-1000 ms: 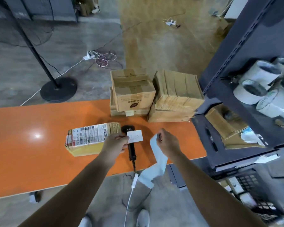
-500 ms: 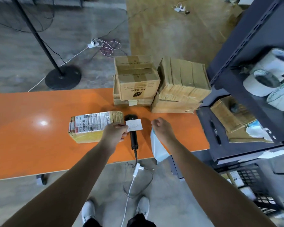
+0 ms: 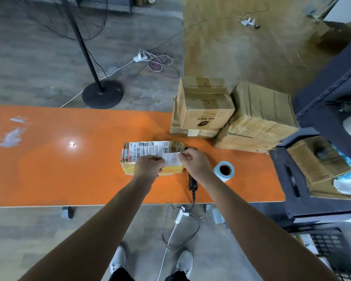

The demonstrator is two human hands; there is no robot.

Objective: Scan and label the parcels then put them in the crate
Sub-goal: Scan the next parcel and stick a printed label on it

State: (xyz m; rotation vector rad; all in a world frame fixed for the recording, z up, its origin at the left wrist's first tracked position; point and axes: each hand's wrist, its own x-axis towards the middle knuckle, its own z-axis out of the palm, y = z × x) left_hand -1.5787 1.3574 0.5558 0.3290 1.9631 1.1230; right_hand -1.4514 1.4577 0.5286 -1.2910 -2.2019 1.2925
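Observation:
A small yellow-taped parcel [image 3: 150, 151] with a printed shipping label lies on the orange table [image 3: 69, 159]. Both hands hold a small white label [image 3: 171, 159] just over the parcel's right end: my left hand [image 3: 149, 166] pinches its left edge, my right hand [image 3: 193, 162] its right edge. The black handheld scanner [image 3: 191, 182] lies on the table under my right wrist, its cable hanging over the front edge. A roll of blue-backed labels [image 3: 224, 170] stands to the right of my right hand. The black crate [image 3: 330, 248] sits on the floor at lower right.
Stacked cardboard boxes [image 3: 205, 106] and a second stack [image 3: 257, 116] occupy the table's far right. A dark shelf unit [image 3: 322, 122] stands to the right with a box and a pen on it. A black lamp stand base [image 3: 102, 94] and cables lie on the floor beyond the table.
My right hand let go of the blue backing strip, and the label roll now stands on the table. That hand moved left to take the white label's right edge; both hands carried the label over the parcel.

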